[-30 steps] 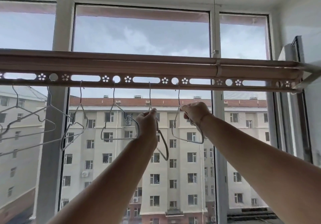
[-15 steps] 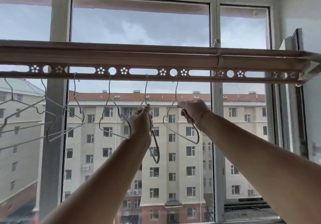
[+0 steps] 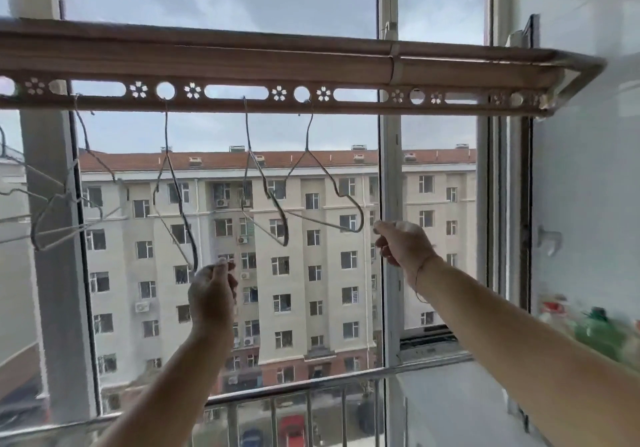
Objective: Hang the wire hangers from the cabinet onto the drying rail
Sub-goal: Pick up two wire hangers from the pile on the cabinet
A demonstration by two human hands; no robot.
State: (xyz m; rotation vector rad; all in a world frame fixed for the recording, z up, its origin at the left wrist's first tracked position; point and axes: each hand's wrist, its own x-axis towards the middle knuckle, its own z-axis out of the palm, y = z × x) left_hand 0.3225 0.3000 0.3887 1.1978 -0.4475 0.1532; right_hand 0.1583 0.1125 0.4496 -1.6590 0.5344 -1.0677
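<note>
Both hands are off the wire. The left hand [image 3: 213, 294] is raised with its fingers [image 3: 227, 273] loosely curled around nothing. They sit just right of the lowest tip of the left hanger [image 3: 167, 134], with a small gap between. The right hand [image 3: 401, 245] is also loosely curled and holds nothing. Its fingertips are just right of the bent end of the rightmost hanger [image 3: 306, 150], not touching it. A thin cord [image 3: 417, 275] circles the right wrist.

Between those two hangers hangs the middle hanger [image 3: 247, 131]. All three hang hook up with straight necks pointing down. Their wide bodies are turned partly edge-on and slope down to the right, so each lower shoulder tip points down and right. Their hooks catch in the perforated lower strip of the drying rail [image 3: 242, 62], whose long axis runs left to right across the window [image 3: 388, 176]. Further left, a bunch of hangers [image 3: 69, 235] hangs from the same strip, splayed out to the left.

Half a second ago the left hand gripped the middle hanger and the right hand gripped the rightmost one, both up near the shoulders. Now both have let go and are lower. The view has tipped down, bringing a balcony railing [image 3: 277, 386] into sight in front of the apartment block [image 3: 311, 308].
</note>
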